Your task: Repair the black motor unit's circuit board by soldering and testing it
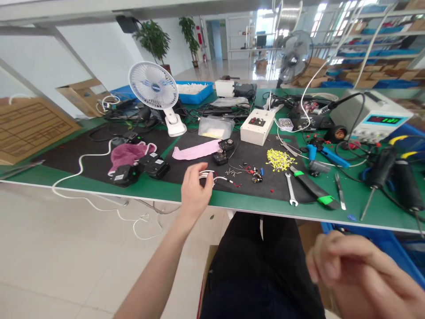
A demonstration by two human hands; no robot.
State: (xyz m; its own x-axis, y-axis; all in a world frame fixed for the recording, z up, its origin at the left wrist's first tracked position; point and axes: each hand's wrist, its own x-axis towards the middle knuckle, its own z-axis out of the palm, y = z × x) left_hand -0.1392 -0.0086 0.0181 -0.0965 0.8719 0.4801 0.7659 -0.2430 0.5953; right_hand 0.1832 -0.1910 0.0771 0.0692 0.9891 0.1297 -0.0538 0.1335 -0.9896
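My left hand (196,188) is at the front edge of the bench, with its thumb and fingers apart in a curve. White cables (223,178) with thin red ends lie on the black mat just behind it and show through the gap. Low at the right, in front of the bench, my right hand (361,270) is raised with its fingers curled together. Anything inside it is hidden. Beyond my left hand are small black housings (220,157) and a pink strip (195,151). Small wired electronic parts (256,175) lie to its right.
Yellow-tipped small parts (279,160) are heaped beside a wrench (291,189), a utility knife (315,189) and tweezers (340,191). Black electric screwdrivers (381,166) hang at the right. Behind stand a switch box (257,128), a power supply (372,116) and a white fan (154,86).
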